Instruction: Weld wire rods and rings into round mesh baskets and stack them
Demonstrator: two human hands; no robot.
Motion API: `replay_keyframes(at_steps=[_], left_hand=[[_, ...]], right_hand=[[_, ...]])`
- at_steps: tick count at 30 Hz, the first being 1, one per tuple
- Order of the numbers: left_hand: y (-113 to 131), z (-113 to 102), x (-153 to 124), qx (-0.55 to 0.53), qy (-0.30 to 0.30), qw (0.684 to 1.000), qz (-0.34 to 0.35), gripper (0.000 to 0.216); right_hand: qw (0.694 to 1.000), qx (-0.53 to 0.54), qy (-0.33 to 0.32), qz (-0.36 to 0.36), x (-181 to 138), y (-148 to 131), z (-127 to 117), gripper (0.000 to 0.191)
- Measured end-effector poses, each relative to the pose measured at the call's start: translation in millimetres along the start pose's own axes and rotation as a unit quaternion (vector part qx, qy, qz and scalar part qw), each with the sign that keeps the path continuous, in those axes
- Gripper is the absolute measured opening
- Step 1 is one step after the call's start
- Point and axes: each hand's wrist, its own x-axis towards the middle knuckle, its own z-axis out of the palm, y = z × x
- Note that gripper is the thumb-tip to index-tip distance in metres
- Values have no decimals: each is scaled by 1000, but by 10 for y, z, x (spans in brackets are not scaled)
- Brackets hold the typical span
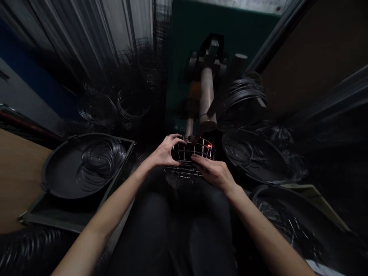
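Note:
A round wire basket sits between my two hands, under the rods of a green machine. My left hand grips the basket's left side, thumb below and fingers over the upper wire. On the near right side, the fingers of my right hand are closed on the basket's wires. The machine's thick metal cylinder comes down just behind the basket, and a thinner rod reaches its far rim. An orange glow shows at the basket's right side.
At left, a black basin holds wire rings. More rings lie in a basin at right; below it another basin holds short wire pieces. Wire coils hang beside the machine.

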Motion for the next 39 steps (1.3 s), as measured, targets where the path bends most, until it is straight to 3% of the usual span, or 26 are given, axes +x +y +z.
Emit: replay_keyframes(at_steps=[7, 12, 18, 26, 31, 33, 36, 39], left_hand=[[-113, -11, 118, -10, -2, 1000, 2, 70], [-235, -28, 245, -1, 8, 1000, -2, 73], [-253, -52, 305, -14, -1, 1000, -17, 73], [-354, -136, 491, -29, -7, 999, -44, 74], [-389, -135, 515, -34, 2, 999, -32, 72], [-424, -123, 453, -40, 16, 999, -24, 77], [-564, -60, 231, -91, 55, 994, -37, 101], [-773, 97, -48, -222, 57, 966, -117, 115]], right_hand=[[975, -75, 139, 155, -35, -137, 33, 21], [975, -28, 140, 172, 95, -46, 57, 31], [968, 36, 142, 203, 136, 2, 42, 30], [957, 47, 148, 247, 345, 174, 121, 39], [953, 55, 137, 265, 409, 129, 91, 45], [944, 53, 150, 289, 335, 74, -21, 46], [921, 99, 149, 347, 19, -50, -274, 48], [891, 156, 76, 421, -532, -193, -420, 53]])
